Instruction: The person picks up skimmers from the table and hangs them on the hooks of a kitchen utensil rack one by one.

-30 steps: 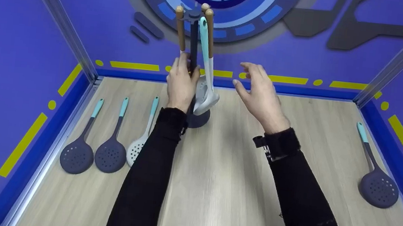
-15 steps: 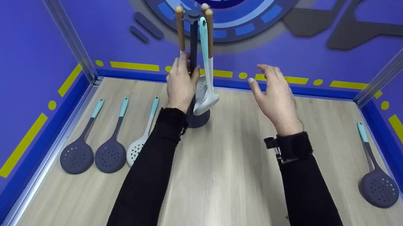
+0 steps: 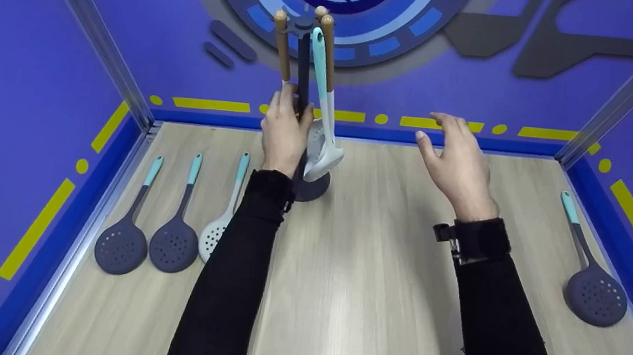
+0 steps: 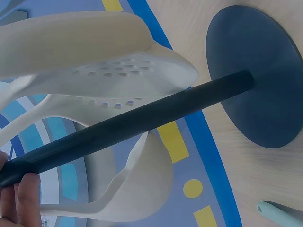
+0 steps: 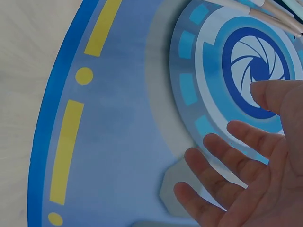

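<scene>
My left hand (image 3: 285,130) grips the dark pole of a utensil stand (image 3: 303,58). In the left wrist view, its fingers (image 4: 29,198) curl round the pole (image 4: 132,119), above the round base (image 4: 258,78). A white ladle with a mint handle (image 3: 319,60) hangs on the stand's front right, beside white utensils with wooden handles (image 3: 282,44). Seen from the left wrist, a white slotted utensil (image 4: 128,78) and a ladle bowl (image 4: 149,182) hang around the pole. My right hand (image 3: 462,166) is raised to the right, holding nothing, its fingers (image 5: 215,177) spread.
On the table's left lie two dark skimmers, the outer skimmer (image 3: 121,246) and the inner skimmer (image 3: 173,246), and a white skimmer (image 3: 212,236) partly behind my left sleeve. Another dark skimmer (image 3: 597,296) lies far right. Blue printed walls (image 3: 536,106) enclose the back and sides.
My right hand has moved away from the stand to the right, staying open. My left hand stays on the pole, and the utensils hang as before.
</scene>
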A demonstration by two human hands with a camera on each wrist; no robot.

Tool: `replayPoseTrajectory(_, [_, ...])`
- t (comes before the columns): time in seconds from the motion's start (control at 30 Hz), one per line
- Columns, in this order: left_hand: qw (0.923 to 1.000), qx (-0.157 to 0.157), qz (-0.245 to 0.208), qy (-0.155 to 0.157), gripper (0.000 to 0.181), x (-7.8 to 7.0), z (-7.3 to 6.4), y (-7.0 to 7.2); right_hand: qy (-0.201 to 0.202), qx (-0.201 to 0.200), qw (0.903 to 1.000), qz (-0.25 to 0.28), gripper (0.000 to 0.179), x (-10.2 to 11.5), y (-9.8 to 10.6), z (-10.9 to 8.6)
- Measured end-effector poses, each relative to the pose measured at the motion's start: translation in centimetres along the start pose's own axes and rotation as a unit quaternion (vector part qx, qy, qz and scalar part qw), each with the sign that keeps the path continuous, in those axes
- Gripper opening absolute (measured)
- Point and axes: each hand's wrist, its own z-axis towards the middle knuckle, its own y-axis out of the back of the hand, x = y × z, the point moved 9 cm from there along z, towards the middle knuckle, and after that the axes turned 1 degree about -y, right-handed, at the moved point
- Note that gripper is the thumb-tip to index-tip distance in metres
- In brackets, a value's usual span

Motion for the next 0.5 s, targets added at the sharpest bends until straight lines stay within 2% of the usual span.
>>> replayPoseTrajectory(0.5, [1.0,-0.004,0.0,-0.004,0.043,0.0,0.0,0.0,-0.046,0.007,0.9987,-0.021,0.064,-4.7,1.1,-0.9])
